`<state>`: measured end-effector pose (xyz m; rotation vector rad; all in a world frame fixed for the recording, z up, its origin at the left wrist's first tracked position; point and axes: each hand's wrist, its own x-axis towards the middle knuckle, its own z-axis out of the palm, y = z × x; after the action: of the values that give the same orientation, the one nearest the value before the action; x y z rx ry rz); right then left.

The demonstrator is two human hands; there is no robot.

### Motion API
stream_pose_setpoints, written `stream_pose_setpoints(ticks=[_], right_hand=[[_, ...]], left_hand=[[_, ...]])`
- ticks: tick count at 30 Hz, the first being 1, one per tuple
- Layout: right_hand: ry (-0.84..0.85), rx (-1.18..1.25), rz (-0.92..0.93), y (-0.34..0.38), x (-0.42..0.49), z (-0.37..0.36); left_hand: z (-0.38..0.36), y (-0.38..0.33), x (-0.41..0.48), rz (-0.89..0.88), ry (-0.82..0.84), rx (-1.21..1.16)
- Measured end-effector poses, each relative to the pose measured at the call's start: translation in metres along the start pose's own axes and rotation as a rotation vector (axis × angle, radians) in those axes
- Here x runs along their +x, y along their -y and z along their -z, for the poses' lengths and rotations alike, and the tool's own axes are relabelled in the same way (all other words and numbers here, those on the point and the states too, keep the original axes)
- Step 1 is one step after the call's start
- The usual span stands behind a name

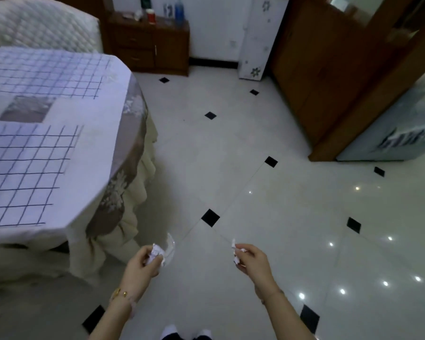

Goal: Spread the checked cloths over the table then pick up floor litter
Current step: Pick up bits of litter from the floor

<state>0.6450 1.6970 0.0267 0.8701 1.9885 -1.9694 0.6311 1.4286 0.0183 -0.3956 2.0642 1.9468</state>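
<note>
While standing beside worktop (133,143) draped in white blue-checked cloths (27,163), grips crumpled white paper wad (155,253) and clear plastic film (170,246) in left hand (142,265) fingers; pinches crumpled white paper scrap (236,256) in right hand (253,261) fingers. Holds both above glossy white tiled floor (231,168), level, neither nearer.

Glossy white tile floor (255,182), black diamond insets; dark wooden cabinet (142,45) against white wall (214,28)

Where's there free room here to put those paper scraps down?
The checked cloths lie flat with nothing on them. The tiled floor between the table and the wooden doors is open too. The brown cabinet top, by the far wall, is crowded with bottles and a cup.
</note>
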Motion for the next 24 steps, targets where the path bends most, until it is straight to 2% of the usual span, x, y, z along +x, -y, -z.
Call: stream_pose_setpoints(ticks=[7, 11, 14, 19, 24], right_hand=[[0.014, -0.021, -0.038, -0.022, -0.023, 0.001], [0.081, -0.042, 0.000, -0.013, -0.022, -0.019], [0.208, -0.135, 0.021, -0.007, -0.018, -0.043], [0.450, -0.301, -0.003, 0.000, -0.001, -0.096], [0.787, -0.587, 0.027, -0.001, 0.003, -0.135]], left_hand=[[0.038, 0.006, -0.048, 0.039, -0.087, -0.018], [0.061, 0.004, -0.063, 0.053, -0.217, -0.052], [0.074, -0.004, -0.080, 0.037, -0.305, -0.101], [0.089, -0.006, -0.114, 0.016, -0.553, -0.153], [0.072, 0.027, -0.190, 0.089, -0.936, -0.346]])
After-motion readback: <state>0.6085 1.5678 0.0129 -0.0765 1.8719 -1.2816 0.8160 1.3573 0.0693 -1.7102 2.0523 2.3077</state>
